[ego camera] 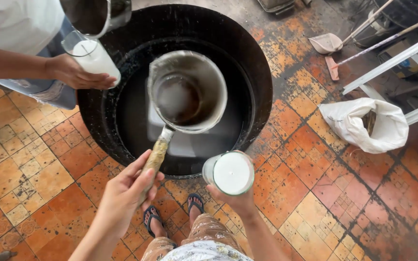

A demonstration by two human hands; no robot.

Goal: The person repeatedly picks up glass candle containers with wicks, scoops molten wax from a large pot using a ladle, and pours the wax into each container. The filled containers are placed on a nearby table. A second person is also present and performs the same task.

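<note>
My left hand (124, 195) grips the wrapped handle of a metal ladle pot (188, 92), held over a big black round tub (262, 87) of dark liquid. The pot looks nearly empty, with a dark film inside. My right hand (235, 199) holds a glass (229, 172) filled with white wax-like stuff just outside the tub's near rim. At the upper left another person's hand (76, 73) holds a similar white-filled glass (93, 57) at the tub's edge, under another metal pot (95, 14).
The floor is worn orange tile (39, 164). A white sack (368, 124) lies open to the right. White metal frame legs (393, 60), long-handled tools and a dustpan (326, 43) stand at the upper right. My sandalled feet (172, 217) are close to the tub.
</note>
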